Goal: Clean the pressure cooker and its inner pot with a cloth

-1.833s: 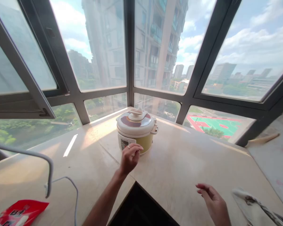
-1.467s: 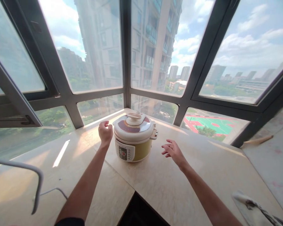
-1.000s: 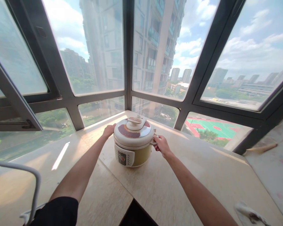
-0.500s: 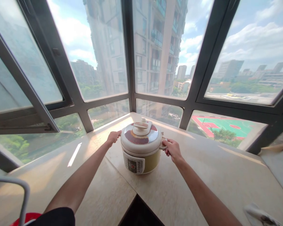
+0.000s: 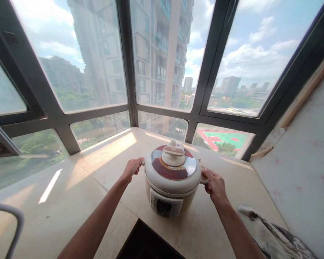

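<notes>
An electric pressure cooker (image 5: 170, 187) is between my hands, over the pale stone counter (image 5: 210, 230). Its domed lid (image 5: 175, 167) is on, with a brown and silvery top and a cream knob. The control panel (image 5: 165, 205) faces me, tipped a little to the left. My left hand (image 5: 133, 168) is closed round the small handle on the cooker's left side. On the right side, my right hand (image 5: 214, 185) grips the other handle (image 5: 204, 181). Whether the cooker's base touches the counter I cannot tell.
A dark flat panel (image 5: 148, 242) lies in front of the cooker. At the right is a crumpled patterned cloth (image 5: 275, 233) beside the wall (image 5: 302, 158). A grey curved tube (image 5: 18, 219) stands at the lower left. Windows with dark frames (image 5: 126, 54) enclose the far side.
The cooker has come nearer to me, both hands still on its handles. My view has swung to the right, bringing more of the wall and the cloth into sight.
</notes>
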Motion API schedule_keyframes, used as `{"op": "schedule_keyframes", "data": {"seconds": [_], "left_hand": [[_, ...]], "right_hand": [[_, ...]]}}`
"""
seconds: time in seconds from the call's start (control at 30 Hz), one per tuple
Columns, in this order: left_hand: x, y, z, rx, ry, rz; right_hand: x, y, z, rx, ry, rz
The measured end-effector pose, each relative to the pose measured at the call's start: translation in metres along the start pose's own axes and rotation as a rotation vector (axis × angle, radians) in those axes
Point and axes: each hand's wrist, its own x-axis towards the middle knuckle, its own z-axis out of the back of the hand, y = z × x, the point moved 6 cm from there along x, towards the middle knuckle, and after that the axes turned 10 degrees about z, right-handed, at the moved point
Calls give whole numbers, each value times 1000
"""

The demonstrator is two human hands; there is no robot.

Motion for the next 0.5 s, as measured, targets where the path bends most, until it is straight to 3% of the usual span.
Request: {"op": "schedule_keyframes", "data": {"seconds": [0.17,0.27,0.37,0.5], "left_hand": [[-25,11,-61,-33,154,8],[-35,16,-94,-75,209,12],[-37,20,-118,-115,228,13],[-36,28,-135,-154,222,17]], "right_hand": [[-11,19,73,-20,-152,44],[-21,28,105,-67,-201,54],[-30,34,123,-103,-232,70],[-32,37,131,-159,-217,93]]}}
